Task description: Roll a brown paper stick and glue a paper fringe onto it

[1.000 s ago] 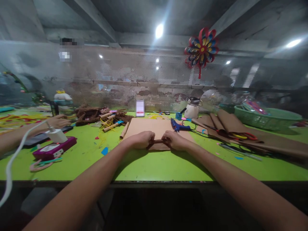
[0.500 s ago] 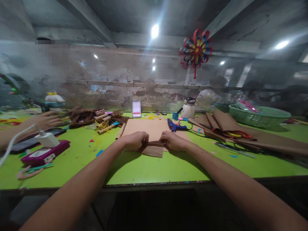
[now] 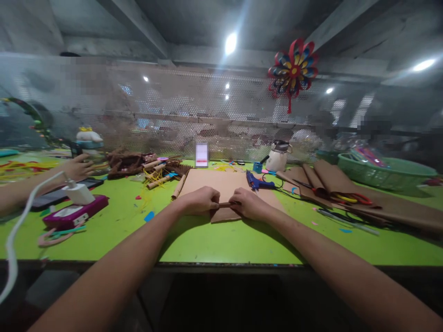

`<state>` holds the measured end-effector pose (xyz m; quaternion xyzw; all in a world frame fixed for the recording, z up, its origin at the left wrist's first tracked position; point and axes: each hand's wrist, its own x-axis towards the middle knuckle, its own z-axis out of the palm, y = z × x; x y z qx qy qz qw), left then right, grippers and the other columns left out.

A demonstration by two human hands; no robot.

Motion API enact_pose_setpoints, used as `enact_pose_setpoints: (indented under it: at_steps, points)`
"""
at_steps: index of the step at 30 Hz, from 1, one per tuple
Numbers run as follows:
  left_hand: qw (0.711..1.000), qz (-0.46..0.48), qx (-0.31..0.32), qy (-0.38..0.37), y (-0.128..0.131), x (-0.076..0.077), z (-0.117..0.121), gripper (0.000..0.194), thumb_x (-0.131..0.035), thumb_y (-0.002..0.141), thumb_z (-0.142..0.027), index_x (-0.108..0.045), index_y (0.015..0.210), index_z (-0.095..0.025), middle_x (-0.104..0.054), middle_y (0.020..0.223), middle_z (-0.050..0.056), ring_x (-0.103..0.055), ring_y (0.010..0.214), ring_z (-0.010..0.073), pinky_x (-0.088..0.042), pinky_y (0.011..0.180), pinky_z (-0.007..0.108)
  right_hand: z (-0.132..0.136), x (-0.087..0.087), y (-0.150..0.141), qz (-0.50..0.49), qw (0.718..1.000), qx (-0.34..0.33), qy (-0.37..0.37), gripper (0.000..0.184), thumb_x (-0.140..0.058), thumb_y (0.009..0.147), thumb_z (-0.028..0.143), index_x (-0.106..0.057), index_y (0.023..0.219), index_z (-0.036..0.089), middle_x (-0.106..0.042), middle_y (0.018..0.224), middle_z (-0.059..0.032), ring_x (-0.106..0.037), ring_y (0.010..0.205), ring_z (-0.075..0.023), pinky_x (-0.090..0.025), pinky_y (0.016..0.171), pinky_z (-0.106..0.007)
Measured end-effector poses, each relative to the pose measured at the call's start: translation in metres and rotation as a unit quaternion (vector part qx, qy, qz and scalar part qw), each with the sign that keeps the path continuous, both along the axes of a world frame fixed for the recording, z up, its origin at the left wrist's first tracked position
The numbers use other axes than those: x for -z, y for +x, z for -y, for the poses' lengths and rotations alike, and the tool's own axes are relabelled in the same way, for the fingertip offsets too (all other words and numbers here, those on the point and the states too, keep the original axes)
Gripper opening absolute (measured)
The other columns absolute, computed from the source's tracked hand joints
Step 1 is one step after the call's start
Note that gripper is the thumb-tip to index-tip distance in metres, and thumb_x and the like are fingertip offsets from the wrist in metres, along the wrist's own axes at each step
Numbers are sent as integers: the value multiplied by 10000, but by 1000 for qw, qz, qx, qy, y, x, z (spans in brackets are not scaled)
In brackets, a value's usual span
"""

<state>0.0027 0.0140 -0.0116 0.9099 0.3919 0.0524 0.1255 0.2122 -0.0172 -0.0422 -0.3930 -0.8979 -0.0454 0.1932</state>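
Observation:
A small piece of brown paper (image 3: pixel 225 215) lies at the near edge of a flat tan cardboard sheet (image 3: pixel 214 180). Its far edge forms a narrow rolled or folded strip. My left hand (image 3: pixel 202 199) pinches the strip's left end. At the right end, the fingers of my right hand (image 3: pixel 249 203) are closed on the same strip, and both hands rest low over the sheet. Just beyond my right hand, a blue glue gun (image 3: pixel 259 181) lies on the cardboard with its cable running right.
Brown paper sheets (image 3: pixel 341 182) and red-yellow scissors (image 3: pixel 353 198) lie to the right, before a green basket (image 3: pixel 384 171). At left are a purple power strip (image 3: pixel 78 213) and another person's hand (image 3: pixel 76 168). A phone (image 3: pixel 201 155) stands behind; paper rolls (image 3: pixel 178 186) lie left of the cardboard.
The view has turned slightly left, so the scene sits further right. Both hands still grip the paper; its strip now looks narrower and straighter, and the flap below has shifted and appears shorter.

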Motion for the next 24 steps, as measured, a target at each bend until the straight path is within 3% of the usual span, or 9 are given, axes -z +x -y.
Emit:
enact_pose_setpoints:
  at_steps: [7,12,18,24]
  points:
    - [998,41,7,-39,0,-4,3,279,-530,733,-413,-604,782,-148,-583,701,25,-441,606,119,-311,547,240,9,-2,-3,59,994,-25,89,153,-482,832,144,-608,746,128,-540,765,-76,-457,733,-163,-341,621,-264]
    - [990,108,40,-83,1,-8,0,477,-346,832,-515,-572,667,-128,-491,605,1,-361,559,100,-299,539,240,12,-4,-7,31,984,-46,167,177,-425,854,95,-572,761,125,-536,761,-86,-417,747,-181,-349,658,-297]
    - [966,152,48,-204,3,-13,9,370,-443,805,-471,-594,780,-134,-557,737,3,-424,652,107,-349,632,224,21,-10,-16,48,974,-60,215,176,-426,850,98,-589,787,121,-517,774,-104,-380,760,-205,-334,661,-335]
    - [957,173,47,-230,1,-8,8,411,-466,790,-520,-601,785,-132,-552,713,6,-425,634,109,-346,619,234,22,-10,-17,29,974,-55,217,214,-407,863,119,-578,734,134,-502,759,-98,-376,750,-199,-343,653,-328]
